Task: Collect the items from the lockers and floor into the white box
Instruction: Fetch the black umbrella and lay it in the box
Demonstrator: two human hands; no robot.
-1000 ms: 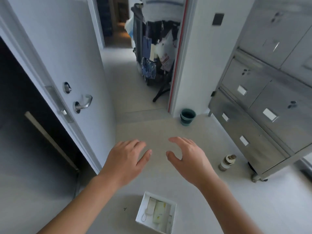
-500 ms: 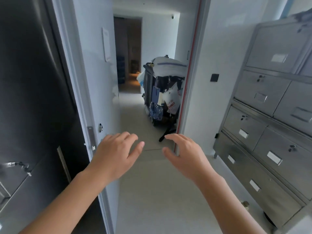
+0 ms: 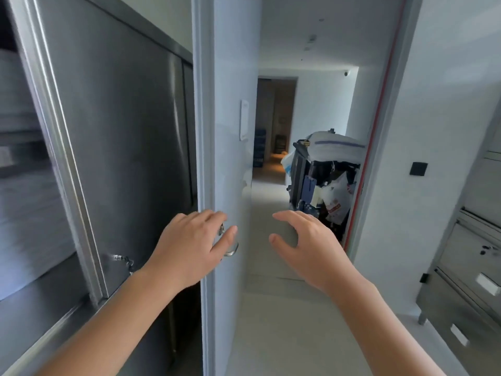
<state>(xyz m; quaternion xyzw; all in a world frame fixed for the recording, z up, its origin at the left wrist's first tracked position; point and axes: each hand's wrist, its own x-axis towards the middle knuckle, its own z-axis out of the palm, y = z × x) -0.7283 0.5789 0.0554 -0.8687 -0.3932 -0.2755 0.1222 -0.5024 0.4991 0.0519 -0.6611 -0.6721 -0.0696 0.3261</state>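
Change: My view has swung upward since a second ago. The white box and the small bottle on the floor have dropped out of frame, and the cart point(image 3: 325, 180) in the corridor now sits mid-picture.
Left hand point(image 3: 195, 245): empty, fingers spread and relaxed, in front of the door handle point(image 3: 231, 251). I can't tell if it touches.
Right hand point(image 3: 311, 245): empty, fingers loosely arched, thumb apart, in mid-air.
Lockers point(image 3: 466, 280): steel bank at the right edge, well apart from both hands.
Steel cabinet point(image 3: 122, 131): tall, on my left, with a key point(image 3: 122, 259) hanging at its lock.
White box: not visible. I judge it lies below frame.
Step in hand: choosing the next locker, I'd say.
Doing it well: settle the head on one locker front first, reach with the nearer hand, keep the other free for the item, and remember where the box sits.
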